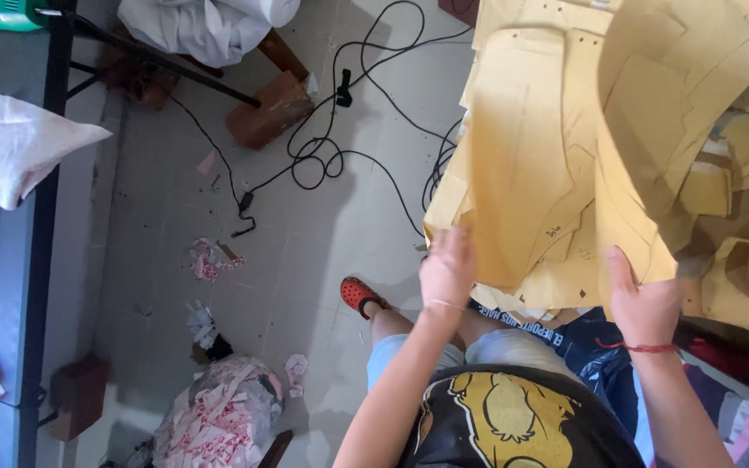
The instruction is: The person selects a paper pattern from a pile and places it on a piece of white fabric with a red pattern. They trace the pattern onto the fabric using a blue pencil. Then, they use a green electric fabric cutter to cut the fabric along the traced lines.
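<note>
Grey tiled floor (305,251) below is littered with black cables (331,156) and a bag of fabric scraps (218,416). Brown paper patterns (582,147) hang in a stack at upper right; the left hand (448,269) grips their lower edge, the right hand (643,303) pinches one sheet

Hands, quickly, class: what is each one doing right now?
Left hand: closed on the lower edge of the hanging brown paper pattern pieces.
Right hand: gripping a large brown paper pattern sheet, thumb up its face.
</note>
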